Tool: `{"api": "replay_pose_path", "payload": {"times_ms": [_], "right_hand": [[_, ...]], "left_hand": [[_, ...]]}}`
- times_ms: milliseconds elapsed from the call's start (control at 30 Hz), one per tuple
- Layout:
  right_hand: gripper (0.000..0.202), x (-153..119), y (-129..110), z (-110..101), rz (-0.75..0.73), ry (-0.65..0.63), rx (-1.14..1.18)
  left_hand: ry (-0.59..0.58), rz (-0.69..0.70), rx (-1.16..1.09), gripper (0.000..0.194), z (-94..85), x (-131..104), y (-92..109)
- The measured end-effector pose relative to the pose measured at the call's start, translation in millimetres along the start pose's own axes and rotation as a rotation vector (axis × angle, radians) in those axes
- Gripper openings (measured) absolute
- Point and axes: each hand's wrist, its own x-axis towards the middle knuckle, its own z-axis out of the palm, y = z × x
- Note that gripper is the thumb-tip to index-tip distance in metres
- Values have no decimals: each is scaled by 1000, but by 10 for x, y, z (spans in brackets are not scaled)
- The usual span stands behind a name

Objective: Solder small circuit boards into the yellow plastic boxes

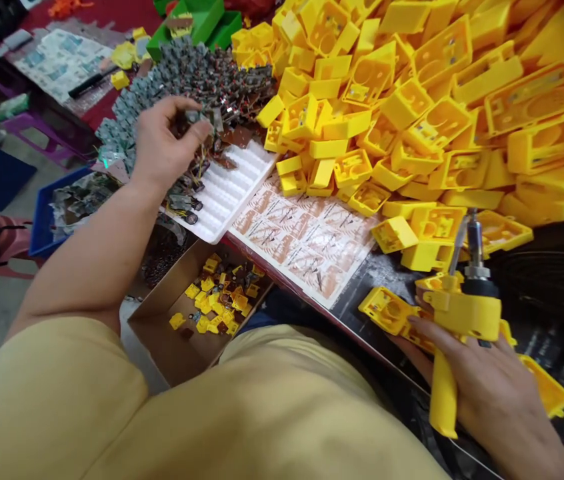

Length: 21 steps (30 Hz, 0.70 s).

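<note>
My left hand [169, 137] is closed at the pile of small grey parts with wires [182, 73], thumb and fingers pinched on a grey part [212, 119]. Beneath it lies a white ridged foam tray [242, 180], with several wired parts on its left side. At the lower right my right hand [492, 380] has its fingers around a yellow housing [387, 310] near the table edge. A yellow soldering iron-like tool [445, 387] with a metal tip lies across that hand; how it is held is partly hidden.
Yellow housings [372, 120] are heaped across the back and right. A printed sheet [307, 233] lies mid-table. Below the edge stands a cardboard box [162, 333] holding small yellow pieces. A blue crate [42, 213], a purple stool [42, 130] and green bins [207, 23] are at the left and back.
</note>
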Motion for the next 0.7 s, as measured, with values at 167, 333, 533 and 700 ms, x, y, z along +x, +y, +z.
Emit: {"api": "replay_pose_path", "payload": {"times_ms": [167, 333, 533, 700], "right_hand": [[14, -80, -31, 79, 14, 0, 23], [28, -39, -112, 121, 71, 8, 85], [41, 10, -172, 67, 115, 14, 195], [36, -38, -179, 58, 167, -44, 216]], "left_hand": [[-34, 165, -468, 65, 327, 89, 384], [-367, 102, -801, 47, 890, -103, 1007], [-413, 5, -809, 17, 1034, -228, 1301], [-455, 152, -846, 38, 939, -218, 1297]]}}
